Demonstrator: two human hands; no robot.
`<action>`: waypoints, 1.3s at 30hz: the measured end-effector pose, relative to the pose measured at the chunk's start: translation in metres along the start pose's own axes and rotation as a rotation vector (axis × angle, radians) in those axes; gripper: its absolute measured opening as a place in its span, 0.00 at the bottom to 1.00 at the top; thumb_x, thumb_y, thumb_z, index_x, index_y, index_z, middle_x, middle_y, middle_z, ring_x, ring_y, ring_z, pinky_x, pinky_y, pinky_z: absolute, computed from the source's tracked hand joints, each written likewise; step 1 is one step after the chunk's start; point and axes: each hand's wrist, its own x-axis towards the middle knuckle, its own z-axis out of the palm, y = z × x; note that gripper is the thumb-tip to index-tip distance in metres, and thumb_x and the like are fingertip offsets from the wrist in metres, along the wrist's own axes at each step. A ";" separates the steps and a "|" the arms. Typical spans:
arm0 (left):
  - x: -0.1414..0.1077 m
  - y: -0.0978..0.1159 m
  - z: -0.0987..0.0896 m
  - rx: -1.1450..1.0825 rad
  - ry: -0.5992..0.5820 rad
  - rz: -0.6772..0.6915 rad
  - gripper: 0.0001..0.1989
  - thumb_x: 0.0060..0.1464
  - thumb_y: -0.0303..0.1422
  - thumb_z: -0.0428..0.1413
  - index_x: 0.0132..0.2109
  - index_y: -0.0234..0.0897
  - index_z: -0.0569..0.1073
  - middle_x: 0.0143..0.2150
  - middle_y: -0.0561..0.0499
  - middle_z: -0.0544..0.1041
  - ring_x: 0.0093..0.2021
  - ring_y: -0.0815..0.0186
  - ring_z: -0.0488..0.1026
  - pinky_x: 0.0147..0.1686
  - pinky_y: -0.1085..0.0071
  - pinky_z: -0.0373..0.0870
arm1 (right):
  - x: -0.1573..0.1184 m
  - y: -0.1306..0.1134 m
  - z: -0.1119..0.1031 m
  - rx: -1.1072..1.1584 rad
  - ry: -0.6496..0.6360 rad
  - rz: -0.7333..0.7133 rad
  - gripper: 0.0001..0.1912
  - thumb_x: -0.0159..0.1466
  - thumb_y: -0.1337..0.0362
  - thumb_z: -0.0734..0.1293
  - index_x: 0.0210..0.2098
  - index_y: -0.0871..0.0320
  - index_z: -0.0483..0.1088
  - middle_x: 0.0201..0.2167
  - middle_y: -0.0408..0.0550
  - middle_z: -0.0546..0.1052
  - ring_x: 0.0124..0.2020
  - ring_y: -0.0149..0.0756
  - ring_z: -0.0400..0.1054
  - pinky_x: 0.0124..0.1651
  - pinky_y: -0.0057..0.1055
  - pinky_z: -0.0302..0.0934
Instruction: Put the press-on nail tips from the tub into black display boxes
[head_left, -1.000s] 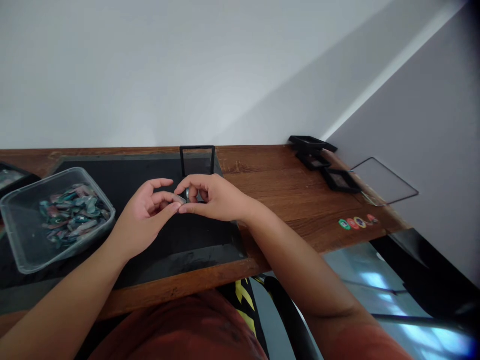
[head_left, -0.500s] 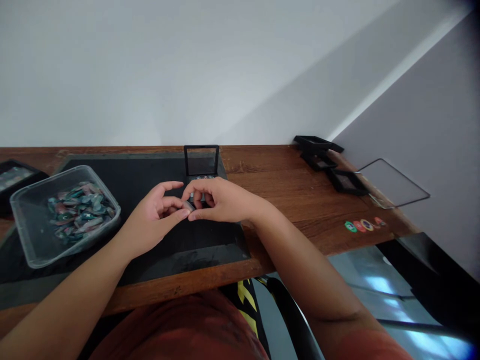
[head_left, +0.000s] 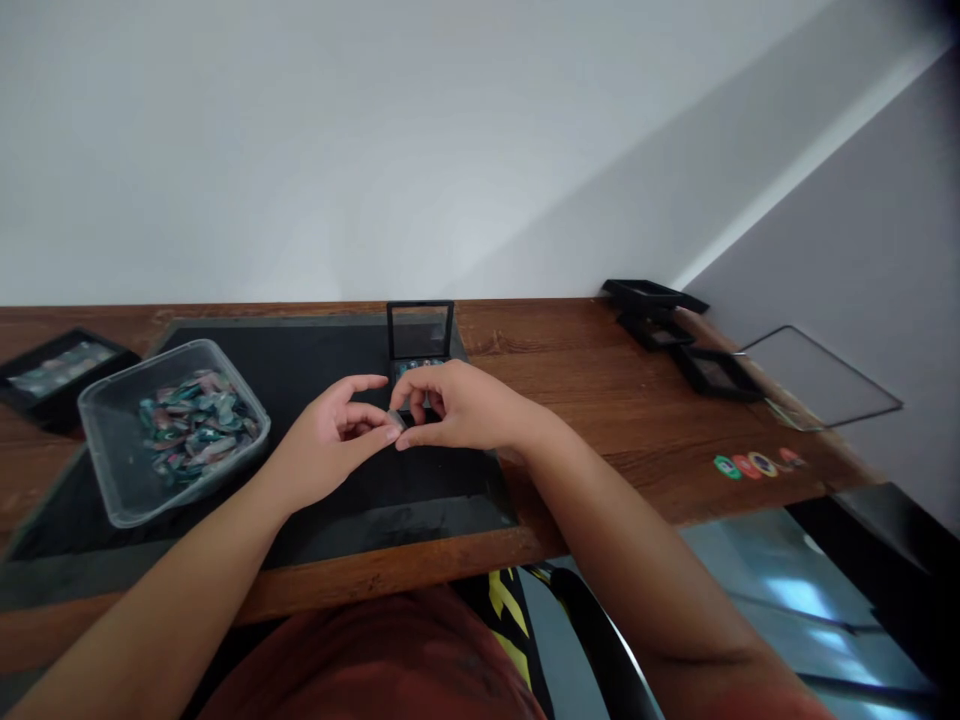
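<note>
Holds a small grey piece (head_left: pixel 397 421) above a black mat (head_left: pixel 315 345), clamped between thumb and fingers of the left hand (head_left: pixel 330 440) and between thumb and forefinger of the right hand (head_left: pixel 469 405). Reveals, just behind the right hand, an open black case (head_left: pixel 420 356) with small bits (head_left: pixel 418 371) partly visible inside. Takes in a clear plastic tub (head_left: pixel 112 465) of teal and pink pieces (head_left: pixel 199 425) to the left, a black display box (head_left: pixel 60 370) beyond it, and, toward the right of the wooden table (head_left: pixel 540 350), four badge-like pieces (head_left: pixel 763 464) and black frames (head_left: pixel 720 375).
</note>
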 end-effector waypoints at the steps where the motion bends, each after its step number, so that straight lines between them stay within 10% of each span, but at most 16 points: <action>1: 0.000 0.000 0.000 0.005 -0.001 0.005 0.36 0.49 0.44 0.68 0.61 0.36 0.67 0.36 0.50 0.83 0.36 0.63 0.78 0.39 0.66 0.71 | 0.000 0.000 0.000 -0.008 0.005 -0.003 0.15 0.59 0.60 0.78 0.43 0.58 0.76 0.31 0.39 0.76 0.28 0.27 0.62 0.35 0.28 0.51; 9: 0.001 0.003 0.003 -0.050 -0.025 0.059 0.16 0.55 0.45 0.65 0.43 0.37 0.77 0.39 0.47 0.83 0.34 0.65 0.77 0.38 0.66 0.74 | -0.001 0.002 0.003 -0.003 0.021 -0.142 0.10 0.64 0.66 0.72 0.45 0.54 0.80 0.31 0.40 0.76 0.28 0.27 0.61 0.33 0.28 0.52; 19: 0.000 -0.002 0.000 -0.106 0.029 0.012 0.25 0.52 0.44 0.69 0.54 0.38 0.78 0.48 0.43 0.86 0.52 0.55 0.82 0.61 0.55 0.72 | 0.000 0.006 0.001 -0.021 0.230 -0.102 0.07 0.62 0.65 0.74 0.40 0.59 0.80 0.30 0.43 0.78 0.28 0.27 0.65 0.34 0.27 0.54; 39: 0.000 0.007 0.005 -0.233 0.165 -0.031 0.29 0.47 0.41 0.69 0.54 0.34 0.75 0.35 0.50 0.84 0.36 0.64 0.79 0.41 0.66 0.74 | 0.009 0.006 0.020 -0.130 0.291 -0.128 0.16 0.63 0.56 0.75 0.48 0.57 0.81 0.31 0.44 0.80 0.29 0.29 0.66 0.35 0.28 0.55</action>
